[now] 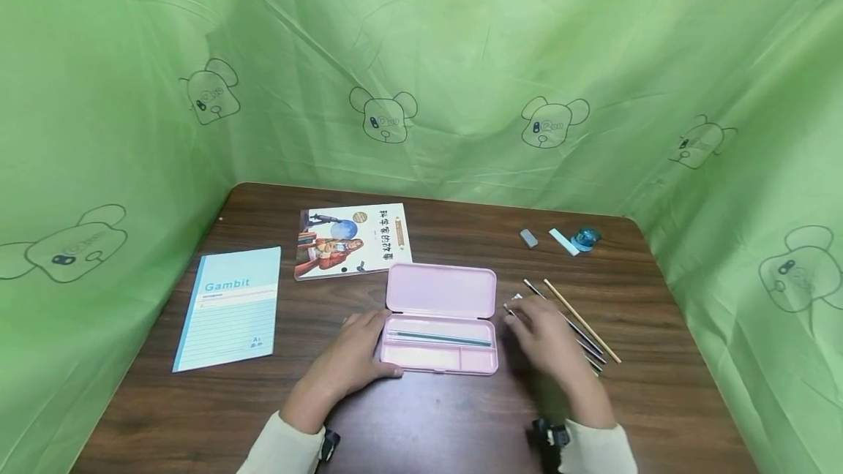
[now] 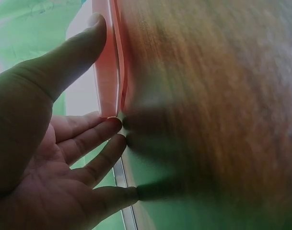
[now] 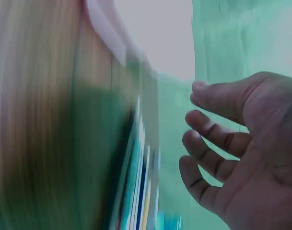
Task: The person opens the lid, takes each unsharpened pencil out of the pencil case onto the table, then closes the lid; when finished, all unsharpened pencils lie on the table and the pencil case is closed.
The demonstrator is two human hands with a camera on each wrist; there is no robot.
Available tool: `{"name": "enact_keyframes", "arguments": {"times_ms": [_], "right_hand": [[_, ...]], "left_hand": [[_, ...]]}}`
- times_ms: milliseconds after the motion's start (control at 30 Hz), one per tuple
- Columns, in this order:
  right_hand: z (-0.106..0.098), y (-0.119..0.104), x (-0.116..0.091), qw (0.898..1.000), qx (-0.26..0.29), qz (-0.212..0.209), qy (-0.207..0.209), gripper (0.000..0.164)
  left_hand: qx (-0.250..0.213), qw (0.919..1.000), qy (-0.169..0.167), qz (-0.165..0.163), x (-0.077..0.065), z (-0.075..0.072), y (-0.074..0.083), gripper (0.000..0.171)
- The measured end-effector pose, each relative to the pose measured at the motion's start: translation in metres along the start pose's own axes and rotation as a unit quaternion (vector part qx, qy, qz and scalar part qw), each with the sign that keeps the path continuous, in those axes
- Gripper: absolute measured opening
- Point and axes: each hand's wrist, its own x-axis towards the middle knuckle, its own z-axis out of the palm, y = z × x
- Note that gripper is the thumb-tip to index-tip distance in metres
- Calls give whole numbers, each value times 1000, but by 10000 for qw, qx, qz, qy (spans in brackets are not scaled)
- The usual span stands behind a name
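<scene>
Pink pencil case (image 1: 440, 320), lid laid open, near the middle of the tabletop (image 1: 435, 415) and somewhat toward its front edge; one teal pencil (image 1: 440, 338) lies in the long compartment of its tray. The case looks like thin moulded plastic: probably light, stiff and smooth enough to slide on the wood, so it is best steadied at a short end or along the tray rim. Loose pencils (image 1: 579, 324) lie in a slanted row just right of the case; judged slim, rigid and inclined to roll, they are best pinched at mid-shaft.

Left hand (image 1: 352, 357): fingers nearly straight and spread, resting against the left end of the case, thumb (image 2: 78, 45) along its edge; nothing is gripped.

Right hand (image 1: 546, 346): fingers (image 3: 213, 132) loosely curved and apart, over the near ends of the loose pencils, blurred in both views; it appears to hold nothing.
</scene>
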Motion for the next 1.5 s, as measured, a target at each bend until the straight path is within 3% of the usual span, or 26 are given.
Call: {"name": "enact_keyframes", "arguments": {"times_ms": [167, 267, 400, 567, 933, 1200, 1500], "right_hand": [[27, -44, 7, 9959, 62, -425, -801, 14], [38, -55, 7, 9904, -39, -544, -1271, 16], [45, -59, 6, 9847, -199, -735, -1566, 19], [46, -61, 7, 9823, -251, -842, -1657, 19], [48, -65, 10, 9792, -273, -505, -1946, 22], [46, -62, 13, 9779, -121, -710, -1962, 14], [48, -59, 13, 9778, -55, -638, -1996, 5]], "left_hand": [[17, 10000, 6, -8, 0, 0, 0, 97], [9, 10000, 13, -10, 0, 0, 1, 97], [68, 10000, 4, -37, 0, -1, 0, 98], [119, 9999, 18, -42, 1, -2, -1, 99], [157, 9999, 4, -2, 1, -1, -1, 98], [144, 9999, 12, 4, 2, 0, -1, 98], [109, 9999, 21, 34, 2, 1, -2, 99]]}}
